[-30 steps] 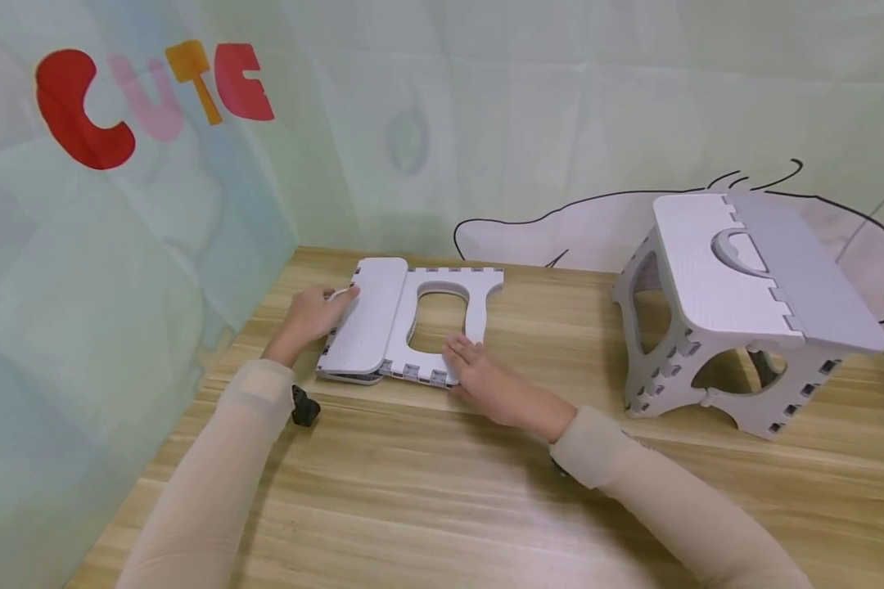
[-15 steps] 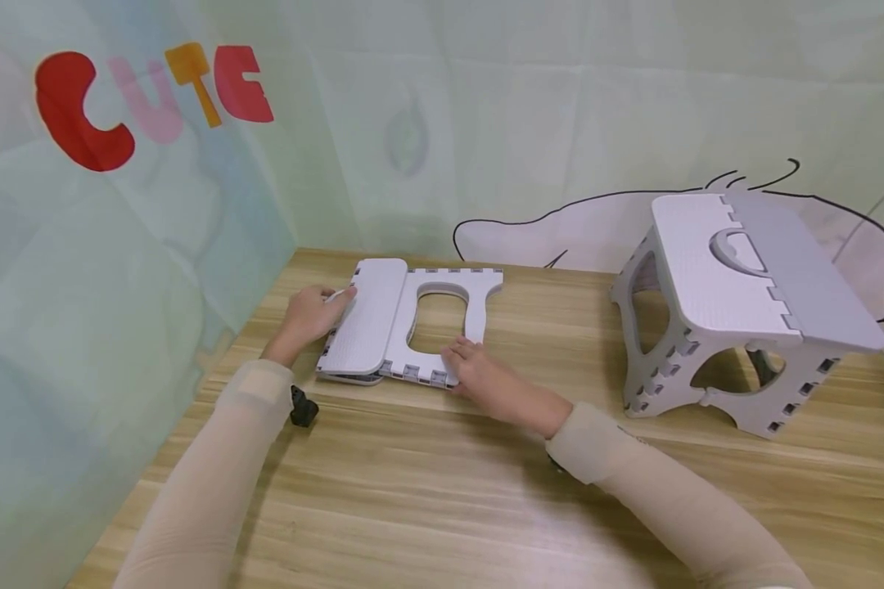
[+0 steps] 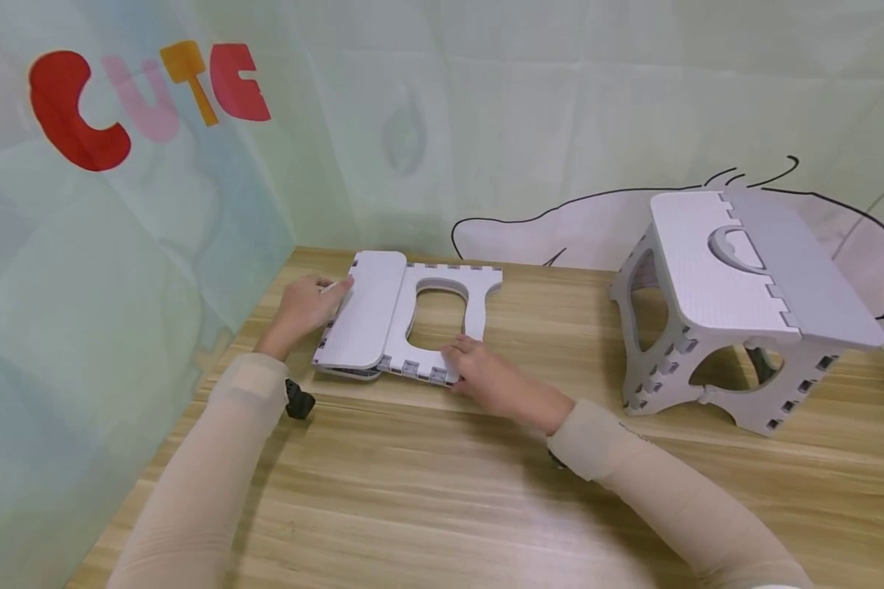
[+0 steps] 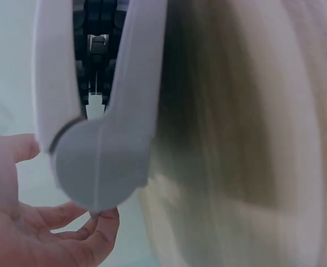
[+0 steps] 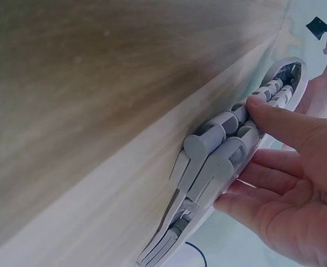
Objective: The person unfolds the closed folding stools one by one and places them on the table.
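A white-and-grey folding stool [image 3: 368, 311] lies folded flat on the wooden table, its seat halves at the left and its legs with a big cut-out at the right. My left hand [image 3: 304, 306] grips the outer left edge of the seat, thumb on top. In the left wrist view the fingers [image 4: 99, 236] curl at the rounded end of the folded seat [image 4: 102, 161]. At the near right corner my right hand [image 3: 489, 378] holds the leg panel. The right wrist view has its thumb [image 5: 280, 119] on the hinged side [image 5: 210, 139] and the other fingers against the upper face.
A second folding stool [image 3: 729, 278], unfolded, stands upright on the table [image 3: 427, 491] at the right. A printed cloth wall [image 3: 516, 123] closes off the back and the left. A black wrist device [image 3: 299, 401] hangs by my left cuff.
My left hand has shifted slightly up and left, and the seat side of the folded stool has risen a little with it. The right hand has kept its place.
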Demonstrator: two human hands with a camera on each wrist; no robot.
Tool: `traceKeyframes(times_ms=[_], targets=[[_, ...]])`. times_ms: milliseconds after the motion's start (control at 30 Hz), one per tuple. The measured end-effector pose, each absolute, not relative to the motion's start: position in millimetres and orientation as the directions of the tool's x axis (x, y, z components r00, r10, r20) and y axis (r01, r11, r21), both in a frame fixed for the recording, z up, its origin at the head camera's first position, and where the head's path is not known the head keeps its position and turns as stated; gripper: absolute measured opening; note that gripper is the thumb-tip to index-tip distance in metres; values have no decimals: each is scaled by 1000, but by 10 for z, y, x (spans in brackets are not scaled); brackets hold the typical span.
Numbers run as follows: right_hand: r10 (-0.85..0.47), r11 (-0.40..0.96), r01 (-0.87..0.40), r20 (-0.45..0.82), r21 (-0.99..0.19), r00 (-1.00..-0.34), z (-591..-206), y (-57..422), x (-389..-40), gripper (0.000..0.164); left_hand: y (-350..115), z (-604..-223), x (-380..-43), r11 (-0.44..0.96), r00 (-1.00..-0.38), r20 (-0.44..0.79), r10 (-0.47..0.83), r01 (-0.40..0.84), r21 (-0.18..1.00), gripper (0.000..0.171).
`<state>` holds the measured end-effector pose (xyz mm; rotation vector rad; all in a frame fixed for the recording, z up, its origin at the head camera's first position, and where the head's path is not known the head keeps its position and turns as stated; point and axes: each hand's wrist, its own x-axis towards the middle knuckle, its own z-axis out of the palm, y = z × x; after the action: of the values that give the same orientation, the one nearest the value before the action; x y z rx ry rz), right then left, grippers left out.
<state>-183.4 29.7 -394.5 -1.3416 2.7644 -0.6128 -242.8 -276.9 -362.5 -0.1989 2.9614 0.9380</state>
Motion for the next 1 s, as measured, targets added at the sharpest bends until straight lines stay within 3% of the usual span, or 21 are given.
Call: traceKeyframes(times_ms=[400,1000], targets=[[-742,558,-723,145,-407,-655,-3866,378,-1837,59,-2682,-3343,-2407,835,-993,-50,-105,-116,538,89],[-687,576,-638,120,-512,-716,-3823,404,-1858,58,-2599,-2990,-2349,822,-998,0,-57,-47,567,71]])
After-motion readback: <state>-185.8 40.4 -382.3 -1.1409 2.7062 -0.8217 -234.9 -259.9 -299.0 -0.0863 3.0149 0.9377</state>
